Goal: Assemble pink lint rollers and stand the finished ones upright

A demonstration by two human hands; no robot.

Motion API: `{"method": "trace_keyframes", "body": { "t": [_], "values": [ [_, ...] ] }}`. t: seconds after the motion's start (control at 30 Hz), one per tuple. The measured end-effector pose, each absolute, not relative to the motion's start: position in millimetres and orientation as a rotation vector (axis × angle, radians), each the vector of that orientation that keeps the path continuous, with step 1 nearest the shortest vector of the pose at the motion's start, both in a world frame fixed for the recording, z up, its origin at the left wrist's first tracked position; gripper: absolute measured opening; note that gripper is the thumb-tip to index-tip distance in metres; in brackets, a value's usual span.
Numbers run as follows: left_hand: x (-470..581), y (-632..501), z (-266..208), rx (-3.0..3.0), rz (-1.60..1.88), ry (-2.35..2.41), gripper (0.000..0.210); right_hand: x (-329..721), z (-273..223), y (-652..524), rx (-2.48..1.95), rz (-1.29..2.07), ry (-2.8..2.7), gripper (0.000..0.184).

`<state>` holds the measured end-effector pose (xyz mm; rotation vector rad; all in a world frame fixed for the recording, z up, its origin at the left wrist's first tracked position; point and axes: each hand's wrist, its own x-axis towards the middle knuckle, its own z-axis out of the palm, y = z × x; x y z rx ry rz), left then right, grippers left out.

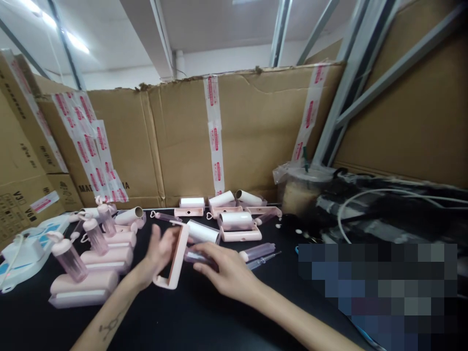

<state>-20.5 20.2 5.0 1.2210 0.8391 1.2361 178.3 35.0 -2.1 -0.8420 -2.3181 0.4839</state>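
My left hand (157,253) is closed around a pale pink lint-roller frame (179,258), tilted upright above the black table; some fingers are hidden behind it. Between the thumb and fingers of my right hand (226,273) is a clear purple plastic handle (195,257), its left end close to the frame. I cannot tell whether the two parts touch. Just behind them lies a white sticky roll (203,232) in a clear cover. To the right of it, another purple handle (258,252) lies beside a slim clear screwdriver (263,260).
Several pink lint rollers (84,282) with upright handles stand at left, near a white power strip (22,263). More rolls and pink frames (241,235) line the back by the cardboard wall (179,141). A plastic drink cup (302,195) and a white cable (340,219) are at right.
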Motion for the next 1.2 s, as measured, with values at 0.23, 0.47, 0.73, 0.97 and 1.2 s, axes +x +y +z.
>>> {"method": "trace_keyframes", "body": {
  "t": [0.23, 0.47, 0.73, 0.97, 1.2],
  "values": [
    [-13, 23, 2, 1.37, 1.363, 0.867, 0.062, 170, -1, 27, -0.817, 1.259, -1.949, 0.042],
    [-10, 24, -5, 0.979, 1.475, 0.859, 0.036, 175, 19, 35, -0.707, 0.561, -2.326, 0.028],
    [-46, 48, -13, 1.073, 1.348, 1.244, 0.035, 185, 24, 102, -1.21, 0.035, -2.467, 0.024],
    [-58, 54, -19, 1.407, 1.267, 1.45, 0.058, 202, 12, 104, -1.269, 0.035, -2.498, 0.025],
    [-64, 40, -21, 1.653, 0.682, 2.152, 0.062, 204, 16, 100, -1.254, 0.061, -2.476, 0.02]
  ]
}}
